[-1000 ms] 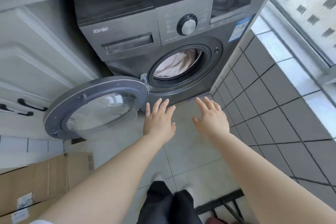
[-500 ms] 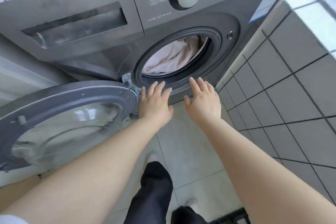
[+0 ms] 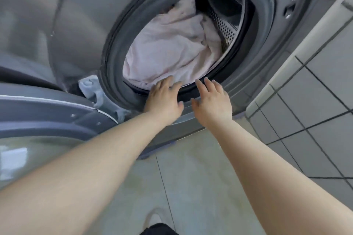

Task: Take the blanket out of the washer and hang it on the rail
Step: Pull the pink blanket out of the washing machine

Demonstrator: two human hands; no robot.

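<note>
Two bare forearms of mine stretch out over the pale floor tiles [image 3: 191, 187], and at the very bottom edge there's a dark bit of clothing and what looks like a shoe, too blurred to say more. Left of my arm, the washer's round door [image 3: 44, 120] hangs swung wide open, its glass bowl facing up at me. My left hand [image 3: 164, 99] is out in front with fingers straight and spread, fingertips right at the lower lip of the opening, at the blanket's bottom fold, holding nothing. My right hand [image 3: 212, 101] is just beside it, fingers also straight and loose, tips on the dark rubber seal [image 3: 114, 53] at the bottom of the ring, nothing gripped there either. Beyond my fingers, the blanket [image 3: 172, 47] sits inside the drum, a pale pinkish bundle, crumpled and filling most of the opening, heaped toward the left. Behind it on the right, the perforated steel drum wall [image 3: 225, 26] shows. The grey washer [image 3: 76, 25] front fills the upper view, and the grey tiled wall [image 3: 315, 101] runs along my right.
</note>
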